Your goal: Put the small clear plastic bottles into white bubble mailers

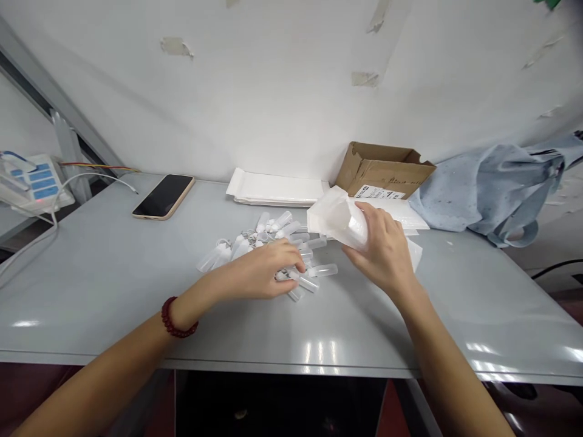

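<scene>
My right hand (pixel 382 249) is closed around a white mailer bag (pixel 337 218), whose mouth gapes toward the left. In the middle of the table lies a heap of small translucent plastic bottles (pixel 321 271) with white caps and thin loops. My left hand (pixel 268 267) reaches over the front of this heap, wearing a dark red beaded bracelet (pixel 168 321) on the wrist. Its thumb and curled forefinger stand apart around the cap end of a bottle; no firm grip shows. The hand hides part of the heap.
Flat white mailers (pixel 277 188) are stacked along the wall. Beside them stands an open cardboard box (pixel 387 170), with a light blue cloth bag (pixel 478 188) at its right. A phone (pixel 164 197) lies at the back left, near a white cable (pixel 57 200) and a power strip (pixel 40 182).
</scene>
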Motion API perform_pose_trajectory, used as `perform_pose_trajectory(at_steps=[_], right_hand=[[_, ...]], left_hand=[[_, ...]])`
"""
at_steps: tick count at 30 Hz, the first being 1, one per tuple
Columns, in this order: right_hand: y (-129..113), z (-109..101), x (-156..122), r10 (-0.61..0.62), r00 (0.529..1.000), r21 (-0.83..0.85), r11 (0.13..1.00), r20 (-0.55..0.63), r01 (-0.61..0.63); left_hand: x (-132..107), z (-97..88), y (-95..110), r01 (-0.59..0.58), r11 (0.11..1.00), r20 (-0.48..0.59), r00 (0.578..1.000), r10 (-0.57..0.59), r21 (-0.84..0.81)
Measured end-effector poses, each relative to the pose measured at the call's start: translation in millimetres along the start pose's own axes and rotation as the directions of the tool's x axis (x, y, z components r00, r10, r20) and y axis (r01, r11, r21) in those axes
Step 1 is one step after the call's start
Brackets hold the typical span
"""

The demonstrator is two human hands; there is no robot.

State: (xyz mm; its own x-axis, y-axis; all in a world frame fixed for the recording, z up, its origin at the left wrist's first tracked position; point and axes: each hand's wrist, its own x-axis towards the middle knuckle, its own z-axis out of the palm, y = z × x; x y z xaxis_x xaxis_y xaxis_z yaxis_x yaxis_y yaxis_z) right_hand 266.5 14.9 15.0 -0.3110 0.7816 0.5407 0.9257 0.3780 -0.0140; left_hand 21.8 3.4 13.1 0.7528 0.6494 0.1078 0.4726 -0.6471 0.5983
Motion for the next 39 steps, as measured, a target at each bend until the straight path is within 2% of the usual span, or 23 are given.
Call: perform_pose_trajectory(at_steps=[6,11,14,18,21,23,25,26,28,31,33,36,39], right_hand=[[-8,0,-1,-0.042,0.976,0.042,0.999,0.213,0.034],[-11,3,-2,-0.042,0.967,0.056,0.998,0.252,0.029],[-9,4,-2,-0.032,0.96,0.073,0.997,0.278,0.012],[-7,4,-1,-0.017,0.95,0.089,0.996,0.312,-0.011],[-7,3,-1,-0.016,0.947,0.097,0.995,0.322,-0.016],[-9,2,-2,-0.031,0.945,0.113,0.994,0.326,-0.007],[-12,3,-2,-0.056,0.942,0.129,0.991,0.33,0.013],[-14,3,-3,-0.07,0.94,0.135,0.99,0.333,0.025],[-20,5,-5,-0.098,0.935,0.143,0.988,0.34,0.051],[-29,8,-7,-0.149,0.93,0.161,0.982,0.335,0.099],[-35,9,-9,-0.179,0.93,0.176,0.976,0.322,0.127],[-39,9,-11,-0.2,0.932,0.185,0.972,0.302,0.148],[-38,8,-10,-0.176,0.938,0.184,0.975,0.299,0.124]], left_hand=[[1,7.9,-4,-0.015,0.972,0.003,1.0,0.015,0.234],[1,9.0,-2,0.016,0.961,0.054,0.998,-0.032,0.277],[2,9.6,-3,0.026,0.969,0.059,0.997,-0.042,0.244],[0,-7.0,-3,0.03,1.0,-0.001,1.0,-0.03,-0.006],[-3,-24.8,-2,0.086,0.973,-0.044,0.994,-0.098,-0.213],[-4,-30.6,-3,0.148,0.962,-0.153,0.971,-0.186,-0.229],[-4,-29.5,-8,0.186,0.974,-0.312,0.924,-0.219,-0.13],[-4,-26.9,-10,0.19,0.98,-0.374,0.906,-0.197,-0.055],[-3,-19.8,-16,0.161,0.979,-0.433,0.896,-0.094,0.122],[-1,-8.9,-18,0.109,0.917,-0.412,0.909,0.064,0.383],[0,-2.9,-16,0.097,0.872,-0.384,0.917,0.109,0.48],[3,3.8,-9,0.049,0.909,-0.364,0.924,0.116,0.414],[4,4.0,-3,-0.056,0.991,-0.421,0.901,0.104,0.125]])
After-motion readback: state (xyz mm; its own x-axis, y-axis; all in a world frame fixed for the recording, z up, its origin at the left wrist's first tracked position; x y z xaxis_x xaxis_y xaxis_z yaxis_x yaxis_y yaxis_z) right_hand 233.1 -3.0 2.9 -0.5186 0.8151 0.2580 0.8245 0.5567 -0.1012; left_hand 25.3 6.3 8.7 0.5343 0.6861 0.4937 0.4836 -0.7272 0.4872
